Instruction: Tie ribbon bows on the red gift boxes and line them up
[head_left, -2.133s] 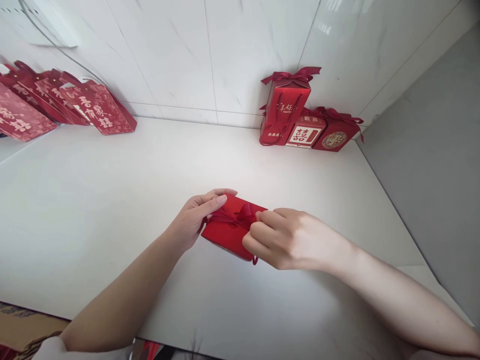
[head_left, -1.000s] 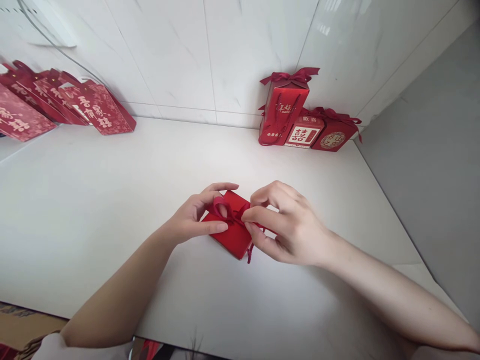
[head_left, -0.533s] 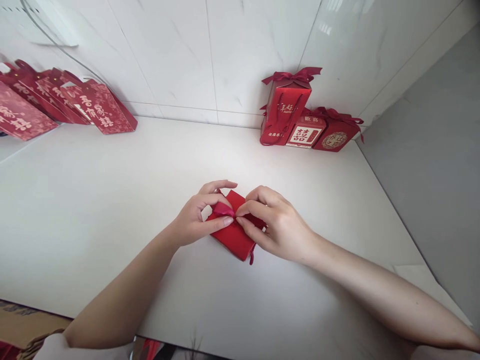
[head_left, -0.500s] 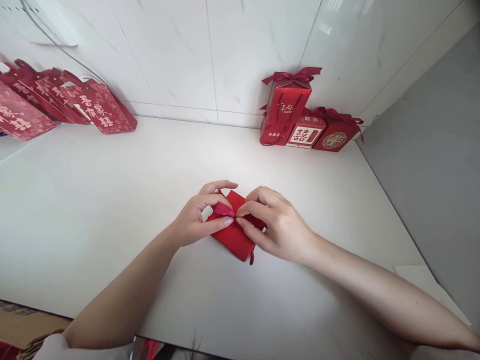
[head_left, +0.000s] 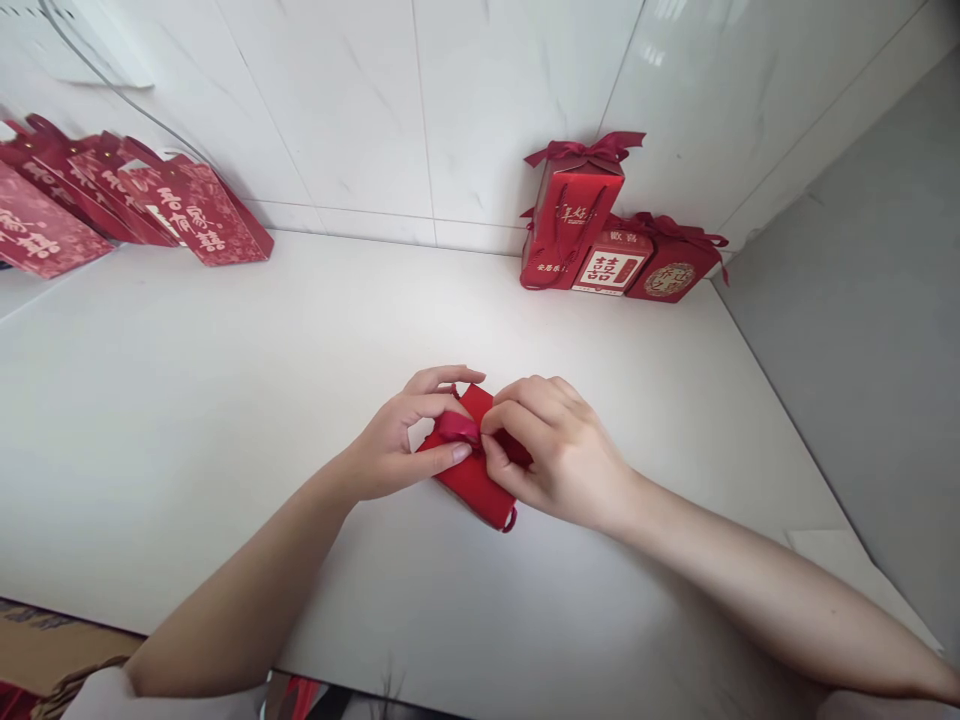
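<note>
A small red gift box point(head_left: 476, 490) sits on the white table between my hands, with a dark red cord showing at its lower right corner. Across its top lies a crimson ribbon point(head_left: 456, 428), looped at the middle. My left hand point(head_left: 401, 430) pinches the ribbon loop between thumb and index finger, its other fingers over the box's far side. The thumb and fingertips of my right hand point(head_left: 559, 445) close on the ribbon at the centre, beside the left thumb. The knot itself is mostly hidden by my fingers.
Against the tiled wall at the right stand a tall red box point(head_left: 571, 225), a red-and-white box point(head_left: 611, 263) and a red box with a gold emblem point(head_left: 671, 270). Several red bags point(head_left: 210, 215) lean at the far left. A brown carton point(head_left: 60, 650) is below the table's left edge.
Both hands and the box have shifted slightly to the right. The ribbon loop by my left hand looks rounder and more raised, and my right fingertips are drawn closer together.
</note>
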